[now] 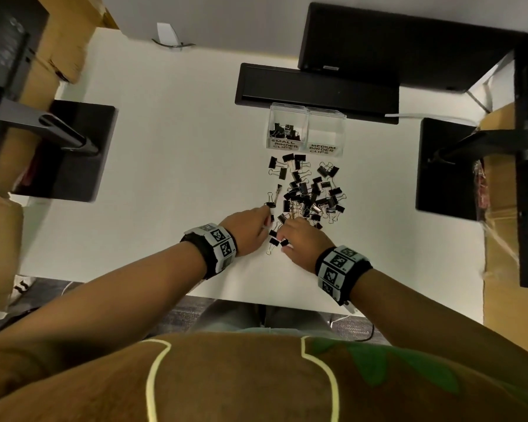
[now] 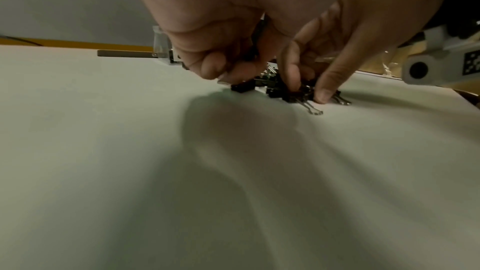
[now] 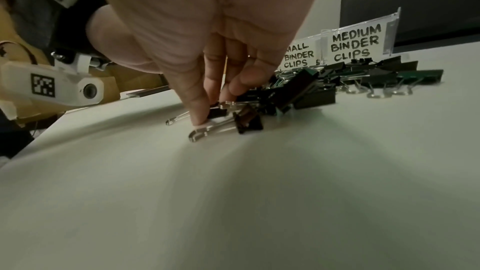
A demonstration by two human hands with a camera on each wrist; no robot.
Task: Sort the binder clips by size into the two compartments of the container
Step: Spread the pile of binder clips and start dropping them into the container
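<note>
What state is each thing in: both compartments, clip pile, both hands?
Small-clips compartment: open-topped, holds several black clips.
Medium-clips compartment: open-topped, no clips visible inside.
Clip pile: loose on the table, unsorted.
Left hand: fingers curled, pinching small clips at the pile's near edge.
Right hand: fingertips down on a clip; grip unclear.

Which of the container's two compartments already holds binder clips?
The compartment labelled small binder clips, the left one in the head view, holds a few black clips. The compartment labelled medium binder clips beside it looks empty.
</note>
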